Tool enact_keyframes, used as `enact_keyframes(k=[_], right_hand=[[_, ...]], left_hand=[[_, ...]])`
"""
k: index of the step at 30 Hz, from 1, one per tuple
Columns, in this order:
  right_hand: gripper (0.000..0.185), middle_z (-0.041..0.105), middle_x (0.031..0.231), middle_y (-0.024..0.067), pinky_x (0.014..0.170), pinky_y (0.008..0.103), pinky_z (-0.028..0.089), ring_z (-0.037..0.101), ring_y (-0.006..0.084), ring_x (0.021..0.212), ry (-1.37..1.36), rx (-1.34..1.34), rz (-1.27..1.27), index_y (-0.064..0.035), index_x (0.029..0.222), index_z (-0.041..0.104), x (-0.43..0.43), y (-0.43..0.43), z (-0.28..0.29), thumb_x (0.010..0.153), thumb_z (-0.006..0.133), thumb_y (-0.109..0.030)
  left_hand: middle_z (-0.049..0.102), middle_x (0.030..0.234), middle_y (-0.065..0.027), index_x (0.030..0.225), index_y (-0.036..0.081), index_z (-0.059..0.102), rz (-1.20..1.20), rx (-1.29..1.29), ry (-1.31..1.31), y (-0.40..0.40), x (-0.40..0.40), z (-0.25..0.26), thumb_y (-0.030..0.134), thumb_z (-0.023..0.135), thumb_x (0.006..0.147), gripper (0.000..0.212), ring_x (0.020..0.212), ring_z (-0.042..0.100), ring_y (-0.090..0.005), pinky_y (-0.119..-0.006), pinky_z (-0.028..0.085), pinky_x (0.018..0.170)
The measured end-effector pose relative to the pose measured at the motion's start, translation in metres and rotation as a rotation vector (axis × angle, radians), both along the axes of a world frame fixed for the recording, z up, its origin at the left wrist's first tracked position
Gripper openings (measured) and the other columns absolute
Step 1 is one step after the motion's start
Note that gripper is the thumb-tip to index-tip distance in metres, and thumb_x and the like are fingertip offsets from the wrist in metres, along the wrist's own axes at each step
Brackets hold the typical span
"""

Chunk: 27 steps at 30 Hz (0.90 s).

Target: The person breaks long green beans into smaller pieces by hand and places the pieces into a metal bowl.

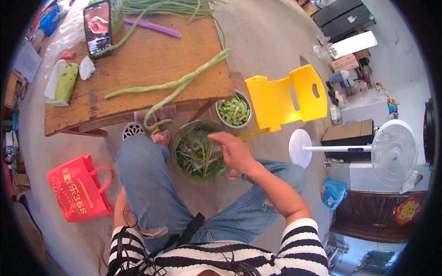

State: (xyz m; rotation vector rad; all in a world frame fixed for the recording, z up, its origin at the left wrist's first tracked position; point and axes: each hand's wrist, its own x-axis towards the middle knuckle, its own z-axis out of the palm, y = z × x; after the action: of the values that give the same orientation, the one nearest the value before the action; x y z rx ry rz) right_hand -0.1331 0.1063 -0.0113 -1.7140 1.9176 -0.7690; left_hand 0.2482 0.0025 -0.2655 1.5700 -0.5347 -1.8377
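Observation:
My right hand point(236, 153) hovers over a round green bin point(198, 177), fingers extended and thumb apart, nothing held that I can see. Inside the bin lie thin green bean scraps point(193, 155) and clear plastic. My left forearm point(121, 208) passes behind my left knee, which hides most of that hand. Skin beyond the knee meets a curled long bean point(162, 103); whether it is hand or foot is unclear. This bean hangs over the edge of the wooden table point(152, 58), crossing another long bean point(138, 90). A white bowl point(251, 114) holds cut bean pieces point(233, 110).
A yellow plastic chair point(276, 100) stands beyond the bowl, with a white fan point(340, 149) to the right. A red bag point(81, 189) lies at left. The table carries a phone point(98, 31), tissue pack point(65, 82), purple tube point(153, 27) and bean bundle point(165, 7).

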Motion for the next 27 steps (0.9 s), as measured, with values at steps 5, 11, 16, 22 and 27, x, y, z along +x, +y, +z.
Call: enact_keyframes(k=[5,11,16,22,27], right_hand=[[0.032,0.065,0.103,0.0128,0.083,0.0375,0.052,0.065,0.027,0.091,0.041,-0.281,0.031,-0.0036,0.107,0.064,-0.01,-0.051,0.076,0.078,0.059,0.009],[0.029,0.062,0.106,0.0122,0.082,0.0387,0.052,0.061,0.0297,0.1,0.503,-0.436,0.097,-0.0041,0.104,0.066,-0.004,-0.14,0.084,0.075,0.064,-0.001],[0.026,0.064,0.106,0.0086,0.078,0.0371,0.052,0.061,0.0253,0.098,0.864,-0.448,0.213,-0.0063,0.099,0.068,-0.009,-0.175,0.075,0.074,0.062,-0.007],[0.02,0.067,0.094,0.0033,0.07,0.0353,0.053,0.064,0.0224,0.087,0.929,-0.703,0.227,-0.0082,0.095,0.068,-0.033,-0.194,0.106,0.076,0.061,-0.006],[0.025,0.067,0.096,0.0036,0.069,0.0343,0.053,0.064,0.0211,0.088,0.993,-0.784,0.188,-0.0093,0.099,0.068,-0.055,-0.188,0.151,0.075,0.06,-0.007]], left_hand=[[0.065,0.082,-0.0026,0.09,0.003,0.066,-0.001,0.011,0.025,0.0,-0.004,-0.005,0.028,0.055,0.099,0.029,0.081,0.059,-0.011,-0.027,0.045,0.07],[0.066,0.083,-0.0027,0.09,0.003,0.066,0.019,0.007,0.021,0.001,0.007,-0.005,0.028,0.055,0.099,0.029,0.081,0.059,-0.0111,-0.028,0.045,0.071],[0.066,0.083,-0.0028,0.09,0.002,0.066,0.022,0.006,0.016,0.002,0.011,-0.005,0.028,0.055,0.099,0.029,0.081,0.06,-0.0112,-0.028,0.045,0.071],[0.066,0.083,-0.0029,0.091,0.002,0.066,0.032,-0.007,0.016,0.003,0.008,-0.007,0.028,0.055,0.099,0.029,0.081,0.06,-0.0113,-0.028,0.046,0.071],[0.066,0.084,-0.003,0.091,0.002,0.066,0.06,-0.079,-0.03,-0.003,0.013,0.004,0.028,0.055,0.099,0.029,0.082,0.06,-0.0114,-0.028,0.046,0.072]])
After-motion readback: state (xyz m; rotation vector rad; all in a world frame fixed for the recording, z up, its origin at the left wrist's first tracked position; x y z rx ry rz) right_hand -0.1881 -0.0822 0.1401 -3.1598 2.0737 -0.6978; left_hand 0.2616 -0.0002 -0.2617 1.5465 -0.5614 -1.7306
